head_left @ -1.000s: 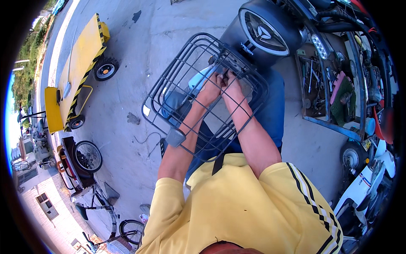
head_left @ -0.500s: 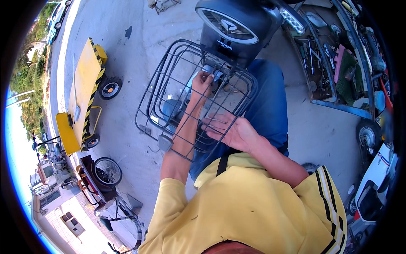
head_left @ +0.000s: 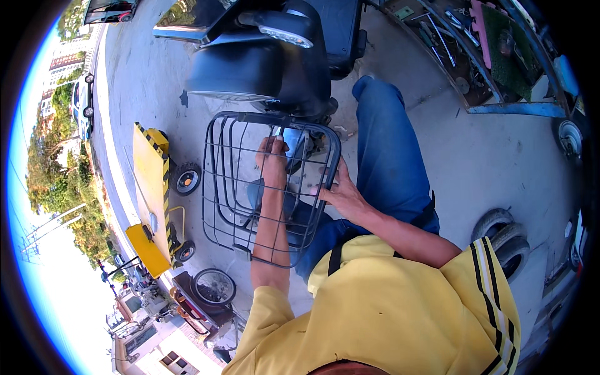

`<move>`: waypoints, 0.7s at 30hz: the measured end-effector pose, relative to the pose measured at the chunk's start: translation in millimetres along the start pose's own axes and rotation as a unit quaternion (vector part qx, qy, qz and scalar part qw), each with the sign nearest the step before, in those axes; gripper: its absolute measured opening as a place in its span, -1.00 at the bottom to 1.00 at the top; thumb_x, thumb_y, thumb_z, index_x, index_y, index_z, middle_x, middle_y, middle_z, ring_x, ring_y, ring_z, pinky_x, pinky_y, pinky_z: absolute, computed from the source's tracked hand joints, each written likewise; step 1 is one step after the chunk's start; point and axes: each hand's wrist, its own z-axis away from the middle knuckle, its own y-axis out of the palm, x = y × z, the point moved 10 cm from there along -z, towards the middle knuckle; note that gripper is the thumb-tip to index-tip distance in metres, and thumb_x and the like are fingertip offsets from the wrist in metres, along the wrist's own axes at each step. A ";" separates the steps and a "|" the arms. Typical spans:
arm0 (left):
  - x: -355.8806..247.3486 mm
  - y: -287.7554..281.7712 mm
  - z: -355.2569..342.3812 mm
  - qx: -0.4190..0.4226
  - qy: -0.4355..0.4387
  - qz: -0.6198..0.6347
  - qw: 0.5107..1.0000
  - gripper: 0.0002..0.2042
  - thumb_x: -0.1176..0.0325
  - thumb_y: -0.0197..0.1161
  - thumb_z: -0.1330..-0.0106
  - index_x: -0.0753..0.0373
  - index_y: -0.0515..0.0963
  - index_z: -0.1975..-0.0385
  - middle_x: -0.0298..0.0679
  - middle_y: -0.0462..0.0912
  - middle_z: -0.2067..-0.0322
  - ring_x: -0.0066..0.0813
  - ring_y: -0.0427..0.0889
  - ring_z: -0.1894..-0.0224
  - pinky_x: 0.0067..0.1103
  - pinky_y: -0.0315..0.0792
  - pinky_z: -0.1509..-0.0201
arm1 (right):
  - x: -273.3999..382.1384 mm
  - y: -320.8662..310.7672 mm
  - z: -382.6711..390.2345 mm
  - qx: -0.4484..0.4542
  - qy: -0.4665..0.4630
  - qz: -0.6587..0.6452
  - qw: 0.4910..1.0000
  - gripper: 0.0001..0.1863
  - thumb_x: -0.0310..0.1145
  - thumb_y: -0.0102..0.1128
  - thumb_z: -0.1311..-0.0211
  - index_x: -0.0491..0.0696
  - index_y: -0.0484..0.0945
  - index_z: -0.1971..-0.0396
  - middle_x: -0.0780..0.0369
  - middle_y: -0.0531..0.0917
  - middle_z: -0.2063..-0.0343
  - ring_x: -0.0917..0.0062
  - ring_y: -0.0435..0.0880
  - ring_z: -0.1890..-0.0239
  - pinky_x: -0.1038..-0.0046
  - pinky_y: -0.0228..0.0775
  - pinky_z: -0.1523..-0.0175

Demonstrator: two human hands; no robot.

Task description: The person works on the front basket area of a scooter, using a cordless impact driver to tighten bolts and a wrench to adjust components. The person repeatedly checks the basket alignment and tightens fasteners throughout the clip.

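A black wire basket (head_left: 225,245) is mounted on the front of a dark electric scooter (head_left: 234,65). My left forearm runs behind the basket's wires. My left hand (head_left: 273,155) is closed near the basket's upper end, beside a blue-and-silver part (head_left: 291,139) of the scooter; what its fingers hold, if anything, is hidden. At the basket's right side, my right hand (head_left: 345,199) grips the wire frame, with the thumb on the near wires and the fingers around the edge. My blue-trousered leg (head_left: 397,147) stands to the right of the basket.
On the left is a yellow flat cart (head_left: 150,187) with black-striped edges and wheels. A metal-framed tool bench (head_left: 509,107) holding loose tools stands at the upper right. Tyres (head_left: 509,240) lie at the right, and a spoked wheel (head_left: 214,286) is at the lower left.
The scooter's front has turned and the view has shifted. My right hand, earlier spread open behind the wires, now grips the basket's right side. My left hand stays closed near the upper end.
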 end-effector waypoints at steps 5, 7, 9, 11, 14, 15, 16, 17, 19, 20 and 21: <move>-10.0 -1.4 3.1 -0.008 0.061 -0.067 0.996 -0.87 0.39 0.26 -0.39 0.31 0.53 0.34 -0.34 0.55 0.56 -0.74 0.35 0.61 -0.71 0.16 0.53 | 14.9 -5.8 3.9 -0.020 0.039 0.104 0.994 0.13 -0.35 0.26 -0.07 -0.07 -0.36 -0.50 0.06 0.55 0.21 0.32 0.64 0.19 0.36 0.48 0.05; -23.0 1.8 7.2 -0.019 0.121 -0.127 0.984 -0.89 0.42 0.25 -0.39 0.31 0.53 0.35 -0.33 0.56 0.55 -0.75 0.38 0.57 -0.70 0.22 0.51 | 17.3 -8.7 5.2 -0.023 0.039 0.105 0.993 0.12 -0.36 0.25 -0.04 -0.10 -0.33 -0.49 0.04 0.58 0.23 0.27 0.64 0.18 0.33 0.47 0.02; -39.6 9.7 18.0 -0.041 0.166 -0.220 0.960 -0.88 0.42 0.25 -0.39 0.33 0.53 0.33 -0.32 0.57 0.52 -0.70 0.42 0.51 -0.67 0.28 0.43 | 13.7 -11.1 4.9 -0.030 0.034 0.113 0.993 0.11 -0.36 0.24 -0.03 -0.11 -0.31 -0.49 0.01 0.59 0.22 0.22 0.65 0.17 0.31 0.46 -0.02; -40.9 9.2 16.6 -0.064 0.206 -0.284 0.934 -0.85 0.39 0.26 -0.38 0.37 0.56 0.30 -0.17 0.65 0.46 -0.44 0.57 0.44 -0.50 0.45 0.26 | 12.5 -12.4 2.0 -0.044 0.017 0.126 0.991 0.10 -0.36 0.24 -0.04 -0.13 -0.31 -0.48 -0.04 0.60 0.17 0.16 0.65 0.15 0.30 0.45 -0.06; -52.0 21.7 26.6 -0.084 0.222 -0.353 0.905 -0.85 0.39 0.28 -0.37 0.37 0.56 0.28 -0.14 0.68 0.42 -0.40 0.60 0.38 -0.45 0.47 0.22 | 9.3 -9.9 0.9 -0.014 0.023 0.109 0.994 0.10 -0.36 0.24 -0.06 -0.13 -0.33 -0.48 -0.14 0.54 0.00 0.06 0.61 0.00 0.27 0.41 -0.16; -53.0 25.1 28.3 -0.088 0.204 -0.369 0.902 -0.86 0.41 0.29 -0.36 0.37 0.56 0.26 -0.13 0.70 0.38 -0.42 0.61 0.36 -0.46 0.47 0.21 | 7.1 -9.6 0.3 -0.017 0.015 0.109 0.994 0.10 -0.36 0.24 -0.07 -0.13 -0.35 -0.48 -0.17 0.49 -0.04 0.04 0.58 -0.05 0.26 0.40 -0.19; -46.2 21.0 25.2 -0.092 0.206 -0.339 0.913 -0.86 0.41 0.29 -0.37 0.37 0.57 0.24 -0.13 0.70 0.38 -0.42 0.62 0.35 -0.46 0.48 0.21 | 3.2 -6.7 1.3 -0.018 0.007 0.110 0.994 0.10 -0.36 0.23 -0.08 -0.13 -0.36 -0.48 -0.20 0.45 -0.09 0.01 0.56 -0.09 0.25 0.38 -0.21; -34.7 13.4 19.6 -0.098 0.207 -0.309 0.923 -0.85 0.41 0.28 -0.37 0.37 0.57 0.23 -0.14 0.70 0.37 -0.42 0.63 0.35 -0.46 0.48 0.21 | 2.7 -3.2 1.8 -0.017 -0.001 0.113 0.993 0.10 -0.36 0.23 -0.09 -0.13 -0.37 -0.48 -0.23 0.40 -0.14 -0.01 0.53 -0.14 0.24 0.37 -0.24; -29.5 16.5 17.4 -0.088 0.166 -0.191 0.963 -0.81 0.38 0.23 -0.42 0.40 0.58 0.15 -0.15 0.70 0.37 -0.43 0.64 0.35 -0.47 0.49 0.21 | 4.8 0.3 1.1 -0.015 0.005 0.110 0.994 0.10 -0.37 0.22 -0.11 -0.13 -0.39 -0.47 -0.27 0.31 -0.20 -0.06 0.47 -0.20 0.23 0.34 -0.27; -29.8 17.7 17.4 -0.079 0.130 -0.216 0.965 -0.80 0.37 0.22 -0.44 0.40 0.58 0.14 -0.15 0.69 0.37 -0.43 0.64 0.35 -0.48 0.49 0.20 | 6.5 2.1 3.0 0.000 0.008 0.112 0.994 0.10 -0.38 0.22 -0.11 -0.13 -0.40 -0.47 -0.28 0.27 -0.24 -0.09 0.44 -0.23 0.22 0.33 -0.29; -28.6 16.6 13.9 -0.069 0.094 -0.239 0.964 -0.79 0.37 0.20 -0.45 0.41 0.58 0.12 -0.16 0.69 0.37 -0.44 0.63 0.34 -0.48 0.50 0.19 | -4.6 -3.1 -0.4 -0.016 -0.001 0.140 0.990 0.10 -0.37 0.22 -0.11 -0.18 -0.40 -0.46 -0.29 0.28 -0.24 -0.12 0.45 -0.20 0.21 0.34 -0.29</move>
